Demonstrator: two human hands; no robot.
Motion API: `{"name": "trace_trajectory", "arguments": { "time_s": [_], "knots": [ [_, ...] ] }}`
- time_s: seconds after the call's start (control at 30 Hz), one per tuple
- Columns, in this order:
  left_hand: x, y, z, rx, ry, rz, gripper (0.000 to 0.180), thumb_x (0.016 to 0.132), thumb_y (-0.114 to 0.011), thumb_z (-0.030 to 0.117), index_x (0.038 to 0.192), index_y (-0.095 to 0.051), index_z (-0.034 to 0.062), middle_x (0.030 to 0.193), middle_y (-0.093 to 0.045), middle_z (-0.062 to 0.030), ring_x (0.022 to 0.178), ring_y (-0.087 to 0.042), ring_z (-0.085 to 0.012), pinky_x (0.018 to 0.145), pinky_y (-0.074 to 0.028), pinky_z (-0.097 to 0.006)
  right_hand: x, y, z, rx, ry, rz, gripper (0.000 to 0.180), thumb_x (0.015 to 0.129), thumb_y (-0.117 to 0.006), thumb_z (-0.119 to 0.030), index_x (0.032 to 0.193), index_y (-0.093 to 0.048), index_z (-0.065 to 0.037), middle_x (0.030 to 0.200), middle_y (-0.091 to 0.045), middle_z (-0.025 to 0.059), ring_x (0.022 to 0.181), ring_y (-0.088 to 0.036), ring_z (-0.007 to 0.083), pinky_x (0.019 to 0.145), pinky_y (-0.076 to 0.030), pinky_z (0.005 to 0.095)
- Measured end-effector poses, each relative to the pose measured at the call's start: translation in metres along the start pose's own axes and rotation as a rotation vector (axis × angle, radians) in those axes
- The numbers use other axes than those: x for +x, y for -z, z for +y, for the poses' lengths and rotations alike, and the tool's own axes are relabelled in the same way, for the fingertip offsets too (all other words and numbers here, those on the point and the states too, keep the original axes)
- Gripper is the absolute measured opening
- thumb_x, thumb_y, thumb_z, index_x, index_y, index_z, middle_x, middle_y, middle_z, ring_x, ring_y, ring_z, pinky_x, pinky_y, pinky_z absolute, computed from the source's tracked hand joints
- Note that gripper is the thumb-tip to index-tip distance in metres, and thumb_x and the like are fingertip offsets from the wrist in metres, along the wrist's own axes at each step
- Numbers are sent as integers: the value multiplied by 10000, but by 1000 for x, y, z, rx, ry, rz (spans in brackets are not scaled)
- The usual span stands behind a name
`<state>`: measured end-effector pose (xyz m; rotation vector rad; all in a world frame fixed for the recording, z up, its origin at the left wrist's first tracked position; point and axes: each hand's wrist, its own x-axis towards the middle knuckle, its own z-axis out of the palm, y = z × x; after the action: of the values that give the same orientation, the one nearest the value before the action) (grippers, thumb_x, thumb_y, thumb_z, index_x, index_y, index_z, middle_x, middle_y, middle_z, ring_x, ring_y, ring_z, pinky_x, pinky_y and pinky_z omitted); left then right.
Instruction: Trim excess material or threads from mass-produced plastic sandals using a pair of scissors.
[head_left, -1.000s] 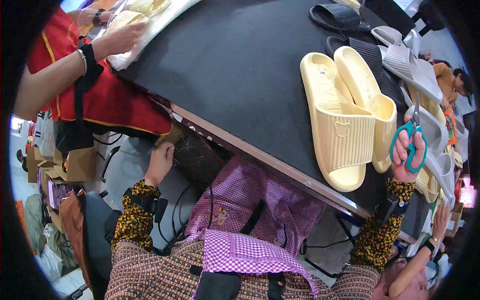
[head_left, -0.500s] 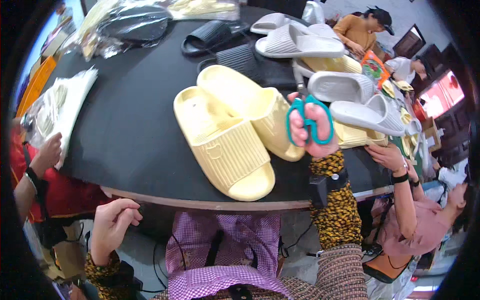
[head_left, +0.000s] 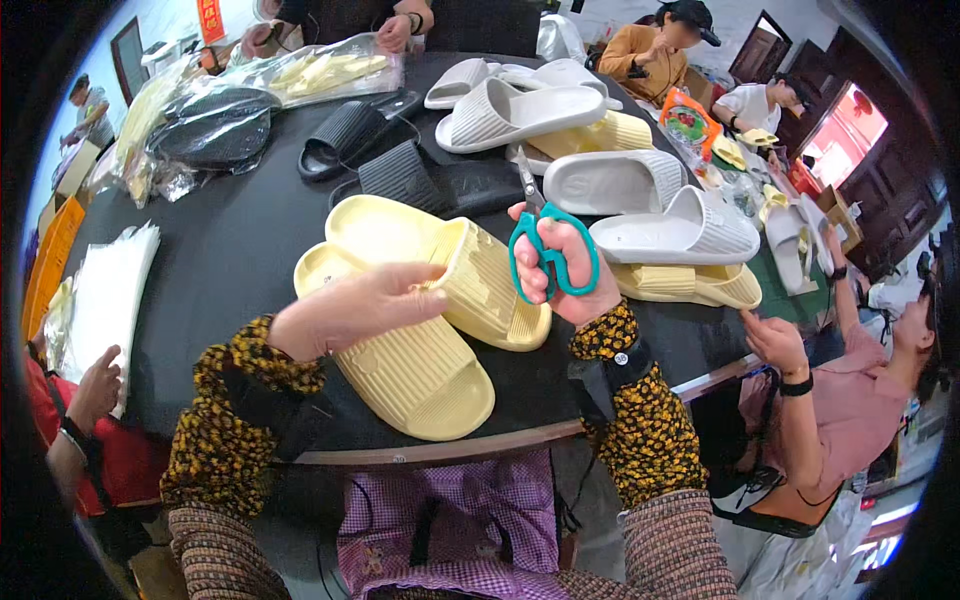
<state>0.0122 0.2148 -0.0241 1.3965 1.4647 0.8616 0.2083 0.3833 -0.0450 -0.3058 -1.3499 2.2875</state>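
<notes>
Two pale yellow slippers lie on the black tabletop (head_left: 220,290) in front of me, one partly overlapping the other. My left hand (head_left: 365,305) is over them, open, its fingers stretched toward the strap of the right slipper (head_left: 495,285). It covers part of the left slipper (head_left: 415,380); whether the fingertips touch the strap I cannot tell. In my right hand (head_left: 575,280) is a pair of scissors (head_left: 549,213) with teal handles. Their blades point away from me, next to the grey slippers.
Grey slippers (head_left: 675,235) and another yellow pair (head_left: 690,285) are piled on the right. Black slippers (head_left: 405,175) lie beyond mine. Clear plastic bags (head_left: 105,300) are at the left, and bagged goods (head_left: 215,130) at the back. A co-worker's hand (head_left: 775,340) is close on the right.
My left hand has risen from below the table edge to over the yellow slippers. The view has shifted, and my right hand still holds the scissors.
</notes>
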Motion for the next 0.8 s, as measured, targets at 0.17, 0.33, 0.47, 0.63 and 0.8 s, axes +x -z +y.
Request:
{"name": "trace_trajectory", "arguments": {
  "time_s": [0.17, 0.33, 0.47, 0.63, 0.8],
  "knots": [
    [-7, -17, 6, -302, 35, -96, 422, 879, -606, 179, 1211, -496, -58, 1014, -623, -66, 890, -573, -94, 794, -476, -250, 1, -3, -1, 1, -15, 16, 387, 885, -562, -263, 1165, -469, -12, 713, -535, 54, 513, -496, 126, 441, -423, 277],
    [-26, -26, 20, -80, -72, 333, 394, 825, -604, 97, 1156, -492, -86, 1058, -595, -128, 966, -556, -142, 832, -457, -282, -7, -4, -12, 91, 64, -8, 376, 887, -555, -259, 1148, -468, -4, 713, -531, 51, 510, -494, 130, 443, -426, 274],
    [-18, -19, 13, -165, -233, 592, 415, 820, -570, 38, 1192, -433, -86, 1071, -577, -147, 1011, -555, -163, 869, -447, -288, -10, -15, -11, -43, 136, 67, 336, 881, -550, -224, 1131, -479, -13, 711, -531, 51, 504, -494, 127, 439, -428, 267],
    [-8, -2, 4, -344, -334, 693, 457, 832, -534, 3, 1255, -376, -67, 1142, -547, -135, 1043, -555, -169, 899, -448, -298, -8, -21, 9, -436, 153, -41, 427, 849, -608, -104, 1231, -439, -12, 841, -554, 38, 659, -538, 80, 596, -475, 232],
    [-13, 4, 10, -475, -370, 752, 458, 847, -514, -14, 1273, -356, -66, 1153, -534, -133, 1038, -555, -158, 887, -450, -284, -16, -32, 7, -883, 155, -95, 454, 809, -667, -74, 1203, -450, -16, 866, -577, 51, 747, -575, 87, 680, -472, 247]
  ]
}}
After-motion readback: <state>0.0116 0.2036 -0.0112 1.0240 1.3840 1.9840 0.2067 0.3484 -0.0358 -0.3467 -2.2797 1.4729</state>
